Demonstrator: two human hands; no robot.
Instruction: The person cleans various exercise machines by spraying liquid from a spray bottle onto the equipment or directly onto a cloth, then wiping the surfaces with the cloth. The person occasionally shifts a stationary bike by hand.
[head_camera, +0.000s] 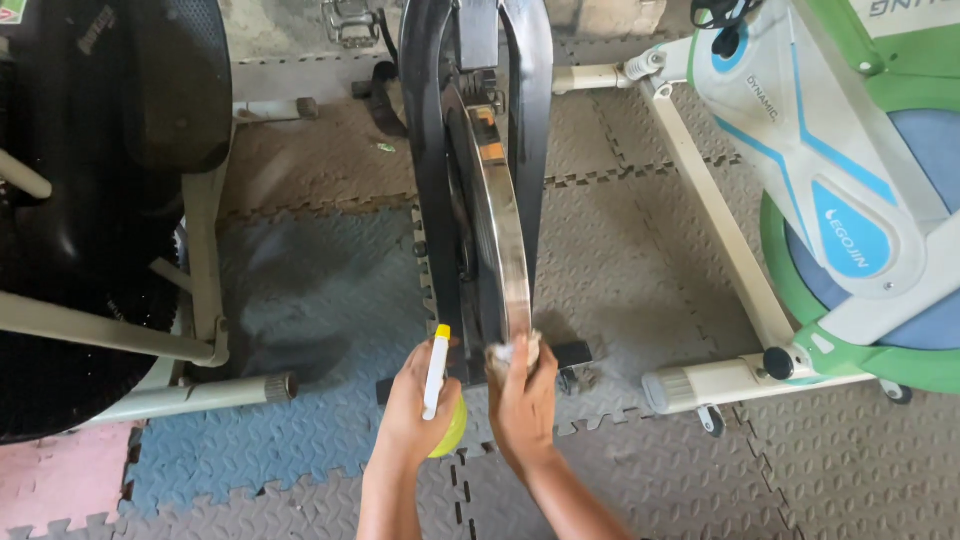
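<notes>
My left hand (408, 410) grips a spray bottle (438, 385) with a white nozzle, yellow tip and yellow-green body, just left of a black exercise bike frame (425, 150). My right hand (522, 400) presses a small pale cloth (512, 352) against the lower rim of the bike's shiny metal flywheel (497, 220). Both hands sit close together at the wheel's bottom edge, above the bike's black base bar (572, 353).
A white, green and blue exercise bike (830, 200) stands at the right, its cream base tube (720, 380) near my right hand. Another black and cream machine (100, 200) fills the left. Grey, blue and pink interlocking foam mats (300, 300) cover the floor.
</notes>
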